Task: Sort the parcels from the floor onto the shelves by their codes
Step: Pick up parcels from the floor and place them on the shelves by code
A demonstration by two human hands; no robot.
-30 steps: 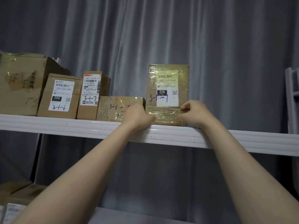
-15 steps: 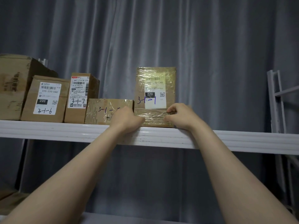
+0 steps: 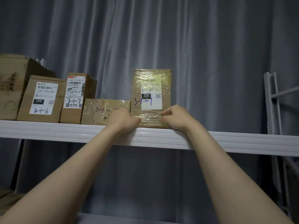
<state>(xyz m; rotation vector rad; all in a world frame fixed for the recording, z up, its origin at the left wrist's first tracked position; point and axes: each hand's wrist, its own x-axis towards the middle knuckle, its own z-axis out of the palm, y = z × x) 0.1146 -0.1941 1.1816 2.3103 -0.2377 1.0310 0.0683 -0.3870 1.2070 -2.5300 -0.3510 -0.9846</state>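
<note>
Curtain (image 3: 210,46) behind one shelf (image 3: 226,141) of five parcels (image 3: 40,97), four left of the fingers (image 3: 167,112); raised left hand (image 3: 123,120) and right hand (image 3: 177,118) grip the 3-1-1 parcel (image 3: 152,78) low down.

backdrop: grey pleated curtain (image 3: 210,46) | right: white rack upright (image 3: 271,102) (dim light)

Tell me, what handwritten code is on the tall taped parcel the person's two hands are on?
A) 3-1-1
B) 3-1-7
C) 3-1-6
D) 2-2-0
A: the blue handwriting across the front of the tall parcel, just above the left hand and right hand, reads 3-1-1. The codes 3-1-6 and 3-1-7 are written on boxes further left on the shelf.
</note>
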